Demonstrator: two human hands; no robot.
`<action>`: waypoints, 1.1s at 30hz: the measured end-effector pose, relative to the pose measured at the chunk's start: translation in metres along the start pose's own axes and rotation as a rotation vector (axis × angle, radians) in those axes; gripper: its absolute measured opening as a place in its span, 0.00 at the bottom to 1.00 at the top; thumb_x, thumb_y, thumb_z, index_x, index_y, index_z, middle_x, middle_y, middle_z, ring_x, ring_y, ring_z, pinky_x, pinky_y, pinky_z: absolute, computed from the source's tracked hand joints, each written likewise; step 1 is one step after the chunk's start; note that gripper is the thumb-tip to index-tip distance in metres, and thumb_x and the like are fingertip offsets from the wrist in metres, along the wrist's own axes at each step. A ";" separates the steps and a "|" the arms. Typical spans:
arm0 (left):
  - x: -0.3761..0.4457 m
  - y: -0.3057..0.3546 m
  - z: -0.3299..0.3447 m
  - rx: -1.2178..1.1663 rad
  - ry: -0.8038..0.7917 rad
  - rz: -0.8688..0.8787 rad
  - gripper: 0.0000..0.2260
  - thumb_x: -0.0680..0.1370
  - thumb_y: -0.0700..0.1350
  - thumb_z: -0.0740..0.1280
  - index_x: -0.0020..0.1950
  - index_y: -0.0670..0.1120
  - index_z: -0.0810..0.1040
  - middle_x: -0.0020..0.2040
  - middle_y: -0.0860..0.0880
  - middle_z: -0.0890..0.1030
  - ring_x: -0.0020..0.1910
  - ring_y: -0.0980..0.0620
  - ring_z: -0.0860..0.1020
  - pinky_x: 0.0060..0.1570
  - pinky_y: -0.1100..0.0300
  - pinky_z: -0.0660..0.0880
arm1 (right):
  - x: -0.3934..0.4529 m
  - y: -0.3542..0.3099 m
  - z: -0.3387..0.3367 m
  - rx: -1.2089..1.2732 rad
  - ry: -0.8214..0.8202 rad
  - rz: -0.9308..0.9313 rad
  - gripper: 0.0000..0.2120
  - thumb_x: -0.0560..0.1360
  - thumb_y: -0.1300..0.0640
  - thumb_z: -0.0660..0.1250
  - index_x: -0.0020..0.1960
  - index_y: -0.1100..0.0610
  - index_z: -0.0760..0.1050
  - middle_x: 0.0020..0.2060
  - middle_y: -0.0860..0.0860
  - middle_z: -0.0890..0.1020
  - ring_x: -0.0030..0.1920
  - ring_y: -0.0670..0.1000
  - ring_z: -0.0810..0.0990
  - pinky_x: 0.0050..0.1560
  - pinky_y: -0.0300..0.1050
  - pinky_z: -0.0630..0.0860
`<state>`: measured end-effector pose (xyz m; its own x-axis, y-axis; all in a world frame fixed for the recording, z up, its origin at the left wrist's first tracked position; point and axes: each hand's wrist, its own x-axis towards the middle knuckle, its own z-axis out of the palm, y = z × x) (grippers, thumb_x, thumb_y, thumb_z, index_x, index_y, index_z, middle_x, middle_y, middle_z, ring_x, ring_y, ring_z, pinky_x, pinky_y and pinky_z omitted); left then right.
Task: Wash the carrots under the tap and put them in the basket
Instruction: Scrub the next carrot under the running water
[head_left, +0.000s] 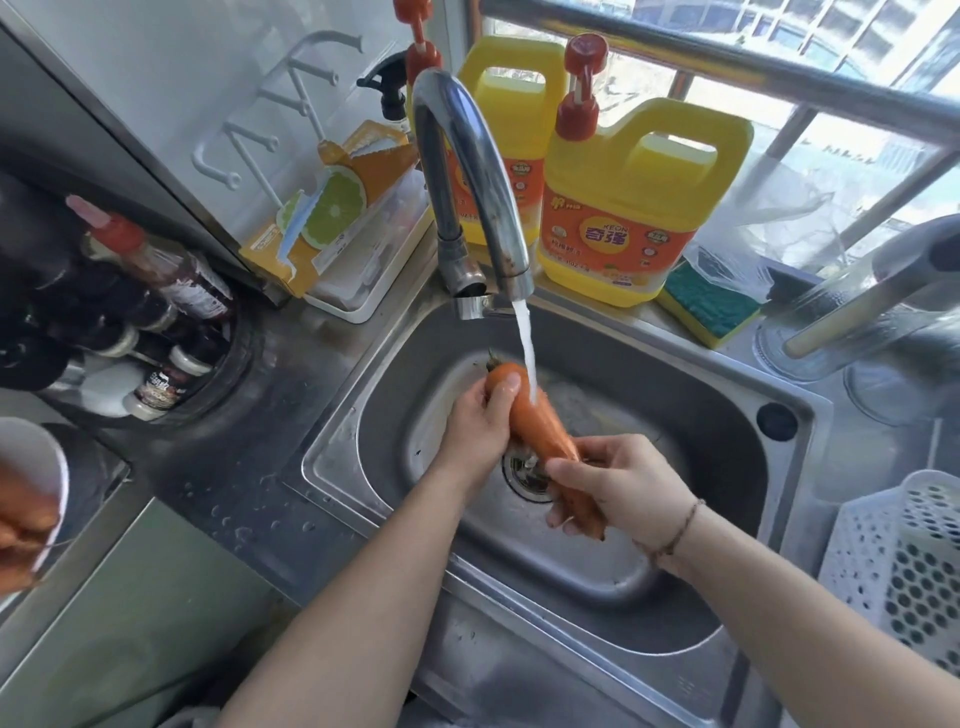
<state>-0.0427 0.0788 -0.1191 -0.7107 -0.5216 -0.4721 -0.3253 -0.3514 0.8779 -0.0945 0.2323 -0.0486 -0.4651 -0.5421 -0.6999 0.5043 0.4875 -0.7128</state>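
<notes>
A thick orange carrot (535, 421) lies over the middle of the steel sink (717, 447), held at both ends. My left hand (480, 421) grips its stem end, and my right hand (623, 486) grips its thin tip above the drain. Water runs from the curved tap (467, 171) onto the carrot's middle. At the right edge stands a white perforated basket (904, 561), its visible part holding no carrot. More orange carrots (21, 525) lie in a white bowl (49, 462) at the far left edge.
Two yellow detergent jugs (628, 208) and a green-yellow sponge (711, 306) stand on the ledge behind the sink. A white tray of packaged items (358, 260) sits left of the tap. Sauce bottles (156, 291) crowd the left counter. Glass cookware (872, 322) lies at the right.
</notes>
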 end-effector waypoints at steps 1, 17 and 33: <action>-0.001 -0.001 0.001 0.015 -0.017 -0.006 0.13 0.74 0.54 0.71 0.53 0.48 0.78 0.52 0.43 0.83 0.49 0.46 0.83 0.45 0.46 0.83 | 0.002 0.004 -0.001 -0.179 0.091 -0.058 0.06 0.76 0.63 0.70 0.52 0.63 0.80 0.30 0.58 0.83 0.26 0.54 0.80 0.27 0.45 0.76; -0.005 -0.007 -0.003 0.126 -0.121 0.058 0.22 0.66 0.45 0.80 0.56 0.49 0.76 0.47 0.51 0.82 0.46 0.56 0.82 0.49 0.56 0.81 | 0.004 0.030 0.010 -0.617 0.356 -0.389 0.07 0.71 0.54 0.73 0.50 0.51 0.82 0.30 0.48 0.83 0.32 0.51 0.82 0.42 0.49 0.80; -0.012 -0.002 0.001 -0.097 -0.092 -0.012 0.12 0.72 0.40 0.74 0.54 0.48 0.79 0.46 0.49 0.83 0.47 0.49 0.81 0.46 0.49 0.81 | 0.000 0.040 0.008 -0.606 0.362 -0.452 0.10 0.73 0.54 0.73 0.54 0.50 0.82 0.31 0.45 0.82 0.32 0.47 0.81 0.39 0.40 0.78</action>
<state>-0.0336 0.0863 -0.1149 -0.7626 -0.4449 -0.4695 -0.2759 -0.4328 0.8582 -0.0684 0.2462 -0.0768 -0.7856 -0.5707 -0.2391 -0.2169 0.6159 -0.7574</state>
